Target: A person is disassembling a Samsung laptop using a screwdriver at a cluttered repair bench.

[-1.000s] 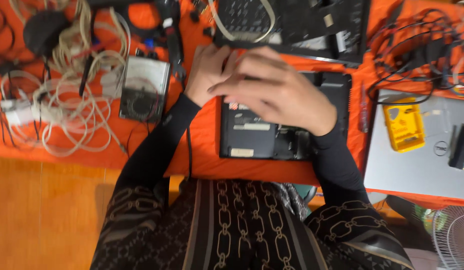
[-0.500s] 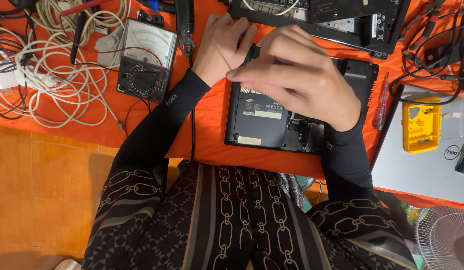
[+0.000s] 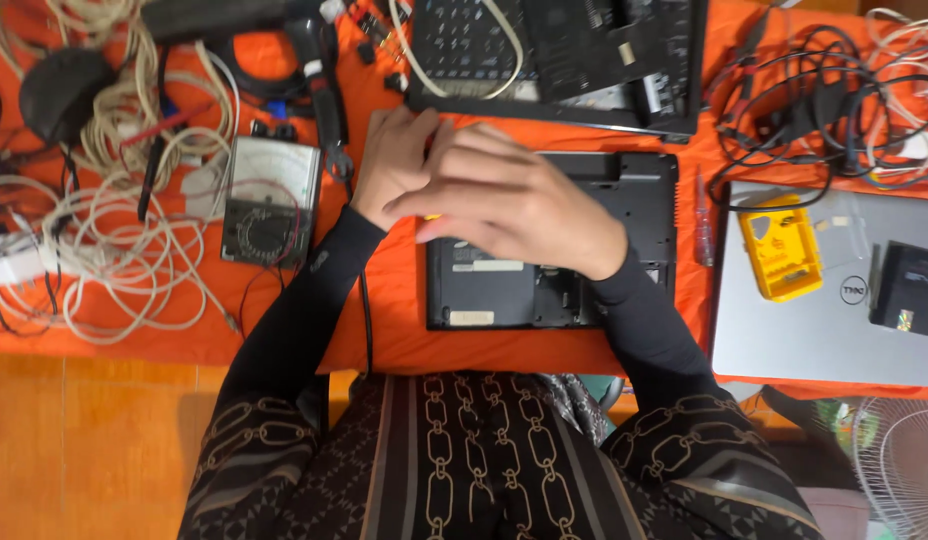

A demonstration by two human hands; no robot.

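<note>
A black laptop base (image 3: pixel 584 290) lies bottom-up on the orange cloth (image 3: pixel 384 340) in front of me. My left hand (image 3: pixel 392 160) rests at its top-left corner, its fingers partly covered by my right hand (image 3: pixel 509 205). My right hand crosses over the base's left half, palm down with the fingers pointing left. A sliver of something yellow (image 3: pixel 431 216) shows beneath my right thumb; what it is stays hidden. Both arms wear black sleeves.
An analog multimeter (image 3: pixel 272 200) sits left of my hands, beside tangled white cables (image 3: pixel 114 250) and a black mouse (image 3: pixel 59 90). An opened laptop shell (image 3: pixel 564 60) lies behind. On the right, a silver laptop (image 3: pixel 804 330) carries a yellow case (image 3: pixel 781 245). A fan (image 3: pixel 904 460) stands low right.
The view shifts slightly with my head. Both hands stay stacked over the laptop base's upper left; the right hand's fingers move only a little.
</note>
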